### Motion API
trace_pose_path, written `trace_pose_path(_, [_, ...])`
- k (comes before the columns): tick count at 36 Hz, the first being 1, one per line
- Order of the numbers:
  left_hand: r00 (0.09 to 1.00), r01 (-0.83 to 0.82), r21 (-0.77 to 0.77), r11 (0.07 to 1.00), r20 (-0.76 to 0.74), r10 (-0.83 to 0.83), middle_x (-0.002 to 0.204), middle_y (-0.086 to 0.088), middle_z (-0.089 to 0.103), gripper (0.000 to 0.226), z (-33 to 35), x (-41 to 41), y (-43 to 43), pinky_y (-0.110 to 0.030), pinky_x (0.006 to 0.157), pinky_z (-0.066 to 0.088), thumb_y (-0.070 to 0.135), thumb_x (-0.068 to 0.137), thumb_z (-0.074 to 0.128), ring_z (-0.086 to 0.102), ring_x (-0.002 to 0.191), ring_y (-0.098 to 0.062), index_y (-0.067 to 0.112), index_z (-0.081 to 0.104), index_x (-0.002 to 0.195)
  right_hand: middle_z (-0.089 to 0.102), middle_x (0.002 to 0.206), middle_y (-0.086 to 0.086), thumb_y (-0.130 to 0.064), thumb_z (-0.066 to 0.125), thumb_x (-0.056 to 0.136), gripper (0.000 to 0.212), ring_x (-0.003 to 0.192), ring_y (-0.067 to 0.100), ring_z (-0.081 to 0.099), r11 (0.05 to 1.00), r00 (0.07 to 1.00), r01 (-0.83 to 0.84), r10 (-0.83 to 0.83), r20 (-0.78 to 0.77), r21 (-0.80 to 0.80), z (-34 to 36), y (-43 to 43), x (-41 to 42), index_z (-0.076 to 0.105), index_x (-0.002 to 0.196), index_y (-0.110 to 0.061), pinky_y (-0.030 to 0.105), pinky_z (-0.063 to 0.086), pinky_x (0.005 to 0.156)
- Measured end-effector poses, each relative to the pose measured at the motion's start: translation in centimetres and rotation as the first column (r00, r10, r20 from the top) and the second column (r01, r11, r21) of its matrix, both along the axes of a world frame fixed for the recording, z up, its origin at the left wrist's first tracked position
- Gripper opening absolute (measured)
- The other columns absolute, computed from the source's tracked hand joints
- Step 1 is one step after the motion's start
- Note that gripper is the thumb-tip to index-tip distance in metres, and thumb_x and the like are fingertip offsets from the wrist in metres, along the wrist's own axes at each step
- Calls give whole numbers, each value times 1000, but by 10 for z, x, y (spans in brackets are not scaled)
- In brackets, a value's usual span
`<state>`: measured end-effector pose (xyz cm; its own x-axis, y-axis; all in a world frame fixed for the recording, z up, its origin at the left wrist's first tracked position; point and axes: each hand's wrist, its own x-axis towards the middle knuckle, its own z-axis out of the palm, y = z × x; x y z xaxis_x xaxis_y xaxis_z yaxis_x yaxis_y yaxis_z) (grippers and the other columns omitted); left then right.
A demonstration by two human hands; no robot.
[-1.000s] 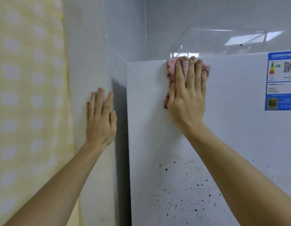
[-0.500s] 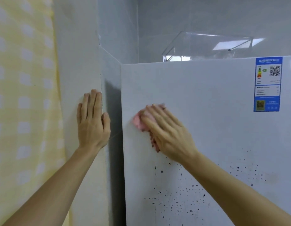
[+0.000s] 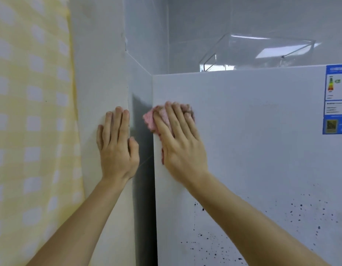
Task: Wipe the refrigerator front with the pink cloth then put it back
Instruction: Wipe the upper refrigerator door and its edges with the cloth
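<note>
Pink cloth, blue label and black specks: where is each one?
pink cloth (image 3: 150, 120), head view, its bare left edge beside the fingers.
blue label (image 3: 336, 98), head view, its white middle panel.
black specks (image 3: 300, 206), head view, one speck low on the fridge door.

The right hand (image 3: 182, 145) and the cloth (image 3: 150, 120) are now found low on the fridge front (image 3: 252, 150), at its left edge, where a second ago they were pressed against the top edge. Since half a second ago the fingers (image 3: 173, 120), then slanted toward the upper left, are turned more upright. The cloth is now seen overhanging the left edge slightly. The view is shifted: the label (image 3: 336, 98) is cut by the right border, and fewer black specks (image 3: 300, 206) are shown below.
</note>
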<state>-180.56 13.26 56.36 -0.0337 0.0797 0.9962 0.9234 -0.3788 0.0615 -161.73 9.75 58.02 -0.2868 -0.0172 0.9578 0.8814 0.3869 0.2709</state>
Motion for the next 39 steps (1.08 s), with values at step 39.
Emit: trace_pose_path(39, [965,170,48,984,-210,-156,171,-13,26,58,-3,120,-44,-51,131,11,20,103,40,18,160,-31,10,37,160,21,172,18,-9,56,102,65,162,32,14,984,976,157,-142,165,-79,-81,-36,134,33,163,-8,50,17,131])
